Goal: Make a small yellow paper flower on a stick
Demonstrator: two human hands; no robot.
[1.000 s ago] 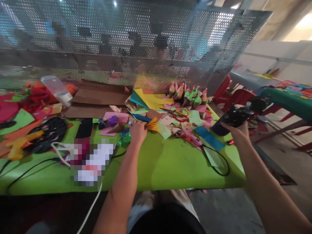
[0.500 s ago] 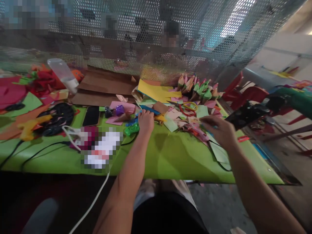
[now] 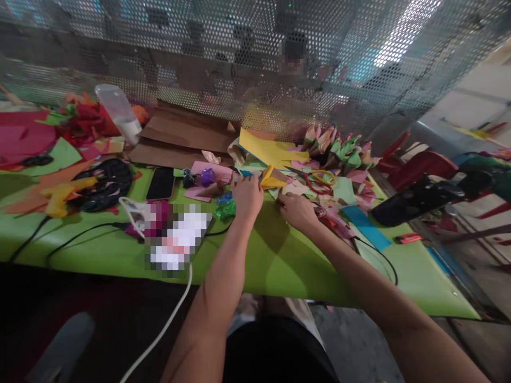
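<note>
My left hand is over the craft clutter at mid-table, its fingers curled down by a bit of blue paper. Beside it stands a folded yellow paper piece. My right hand is just to the right, fingers bent together at the edge of the paper scraps; its fingertips hide whatever they may hold. Scissors with red and yellow handles lie beyond that hand. A blue paper strip rests to the right of it. Green shiny wrap sits against my left wrist.
A black phone, brown sheets, a yellow sheet and folded paper cones line the back. On the left are a yellow glue gun and a bottle. A red cutter and black cylinder stand right.
My right hand has moved left, away from the blue strip, which is now fully in view, to near my left hand. My left hand stays at about the same spot. The view has shifted slightly.
</note>
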